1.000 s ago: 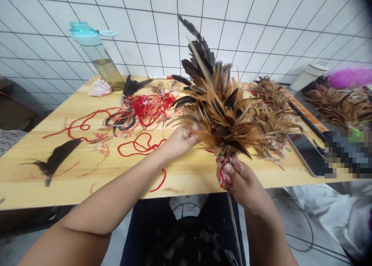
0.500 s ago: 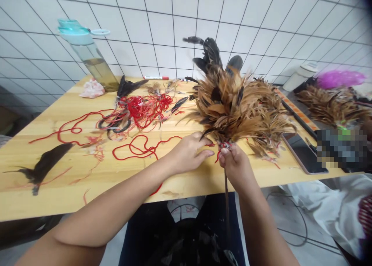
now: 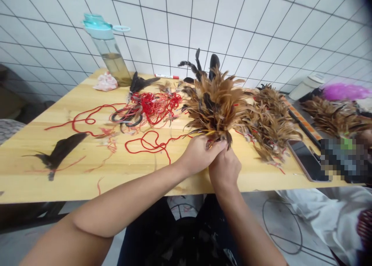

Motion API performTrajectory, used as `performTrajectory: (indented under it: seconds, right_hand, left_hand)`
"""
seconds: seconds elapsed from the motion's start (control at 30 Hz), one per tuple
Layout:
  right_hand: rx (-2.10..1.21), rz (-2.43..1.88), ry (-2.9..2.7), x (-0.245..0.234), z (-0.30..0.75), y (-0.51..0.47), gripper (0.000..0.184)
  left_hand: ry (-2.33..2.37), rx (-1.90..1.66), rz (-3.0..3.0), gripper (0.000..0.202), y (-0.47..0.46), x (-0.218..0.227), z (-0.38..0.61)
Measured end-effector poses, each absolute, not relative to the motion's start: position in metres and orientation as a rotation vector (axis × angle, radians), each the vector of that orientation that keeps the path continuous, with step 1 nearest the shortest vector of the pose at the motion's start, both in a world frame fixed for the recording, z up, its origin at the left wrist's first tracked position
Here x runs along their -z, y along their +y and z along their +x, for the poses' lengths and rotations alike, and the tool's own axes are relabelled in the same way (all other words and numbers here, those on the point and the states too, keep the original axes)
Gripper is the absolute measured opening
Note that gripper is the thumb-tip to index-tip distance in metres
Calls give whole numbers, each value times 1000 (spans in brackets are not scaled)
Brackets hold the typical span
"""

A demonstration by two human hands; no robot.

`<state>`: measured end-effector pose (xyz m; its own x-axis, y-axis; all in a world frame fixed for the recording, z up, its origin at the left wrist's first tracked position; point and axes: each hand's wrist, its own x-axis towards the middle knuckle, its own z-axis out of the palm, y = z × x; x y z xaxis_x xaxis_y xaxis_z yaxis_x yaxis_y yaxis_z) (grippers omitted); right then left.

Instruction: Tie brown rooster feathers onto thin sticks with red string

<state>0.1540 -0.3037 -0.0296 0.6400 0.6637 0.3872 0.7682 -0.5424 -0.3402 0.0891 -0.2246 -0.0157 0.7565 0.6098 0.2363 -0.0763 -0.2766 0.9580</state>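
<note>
A bushy feather duster [image 3: 221,99], brown and tan with a few long black feathers on top, stands upright between my hands over the table. My right hand [image 3: 224,167] is wrapped round its base. My left hand [image 3: 197,153] is closed at the lower feathers, its thumb against my right hand; what lies under its fingers is partly hidden. A red cord [image 3: 145,146] loops over the wood and runs to my left hand. Right of the duster lie several feather bunches [image 3: 270,122].
A water bottle [image 3: 113,57] stands at the back left. Tangled red thread [image 3: 154,105], scissors [image 3: 126,118] and a dark feather [image 3: 59,153] lie on the wooden table [image 3: 116,184]. A phone [image 3: 308,161] is at the right, near another person's white clothing [image 3: 316,211].
My left hand has moved from beside the duster's base to close on it, meeting my right hand. The duster's stick, visible before below my right hand, no longer shows. The view has shifted.
</note>
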Motion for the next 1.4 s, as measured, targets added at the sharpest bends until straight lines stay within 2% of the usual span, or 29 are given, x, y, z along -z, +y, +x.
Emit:
performTrajectory:
  seconds: [0.13, 0.37, 0.63, 0.77, 0.87, 0.93, 1.03, 1.13, 1.23, 1.4]
  right_hand:
    - [226, -2413, -1101, 35, 143, -303, 26]
    - [65, -2406, -1024, 41, 132, -304, 42]
    - [-221, -2195, -1285, 3, 160, -320, 43]
    - [-134, -2357, -1311, 3, 163, -328, 34]
    - [2, -2513, -1231, 15, 155, -328, 34]
    - [-23, -2473, -1216, 20, 153, -327, 34]
    - [-296, -2215, -1209, 17, 164, -327, 28]
    - [-781, -1774, -1188, 13, 186, -330, 13]
    - [-1101, -1400, -966, 16, 203, -331, 28]
    - [-1322, -1146, -664, 28, 211, -323, 38]
  left_hand:
    - [504, -660, 1723, 26, -225, 17, 90]
    - [690, -601, 1660, 29, -219, 24, 96]
    - [478, -498, 1361, 35, -209, 21, 98]
    - [379, -453, 1424, 38, -212, 22, 99]
    - [434, -482, 1573, 38, -215, 25, 99]
    - [516, -490, 1598, 37, -215, 28, 100]
    - [506, -463, 1544, 36, -210, 32, 100]
    - [456, -454, 1533, 36, -201, 33, 98]
    - [381, -413, 1608, 35, -191, 31, 94]
    - [140, -236, 1763, 38, -180, 24, 90]
